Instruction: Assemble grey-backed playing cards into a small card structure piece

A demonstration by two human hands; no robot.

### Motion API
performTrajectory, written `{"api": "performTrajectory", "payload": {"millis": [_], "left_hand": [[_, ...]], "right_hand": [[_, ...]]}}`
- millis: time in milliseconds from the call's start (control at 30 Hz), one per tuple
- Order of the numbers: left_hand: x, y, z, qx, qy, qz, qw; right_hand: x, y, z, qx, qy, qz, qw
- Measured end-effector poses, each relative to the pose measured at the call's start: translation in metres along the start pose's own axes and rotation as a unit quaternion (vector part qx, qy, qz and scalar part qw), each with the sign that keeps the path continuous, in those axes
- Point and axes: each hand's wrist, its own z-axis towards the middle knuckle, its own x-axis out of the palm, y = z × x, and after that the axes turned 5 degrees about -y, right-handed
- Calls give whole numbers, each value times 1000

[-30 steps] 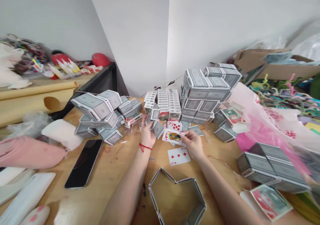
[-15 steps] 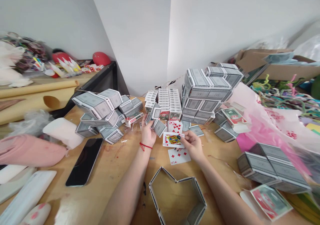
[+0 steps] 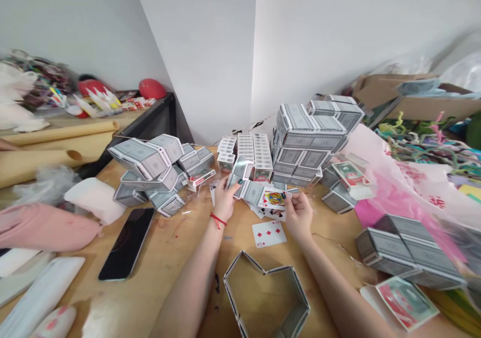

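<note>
My left hand [image 3: 224, 203], with a red string at the wrist, is closed on a fan of grey-backed playing cards [image 3: 246, 188] held over the wooden table [image 3: 169, 258]. Just to its right, my right hand [image 3: 298, 213] pinches a face card [image 3: 275, 198] with a yellow and blue figure, raised beside that fan. A five of diamonds [image 3: 268, 233] lies face up on the table below both hands. In front of me stands a heart-shaped frame made of cards [image 3: 266, 298].
Blocks of bundled grey decks are piled at left [image 3: 150, 170] and at the back right [image 3: 311, 137], with more at right [image 3: 409, 250]. A black phone [image 3: 126, 245] lies at left. Paper rolls [image 3: 56, 147], pink cloth [image 3: 37, 228] and a pink bag [image 3: 391, 188] crowd the sides.
My right hand has lifted the face card off the table up to the fan. The left hand has spread its cards wider to the right.
</note>
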Motion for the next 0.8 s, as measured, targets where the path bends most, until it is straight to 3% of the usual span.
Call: {"api": "performTrajectory", "payload": {"millis": [200, 367, 567, 800], "left_hand": [[-18, -13, 4, -88, 150, 93, 980], [-29, -19, 4, -99, 221, 150, 958], [-26, -14, 6, -86, 195, 169, 962], [-26, -14, 7, -75, 148, 190, 968]], "right_hand": [[-5, -6, 5, -17, -28, -54, 998], [-6, -11, 4, -22, -20, -88, 996], [-6, -9, 5, 15, 20, -67, 997], [-3, 4, 4, 153, 199, -37, 967]]}}
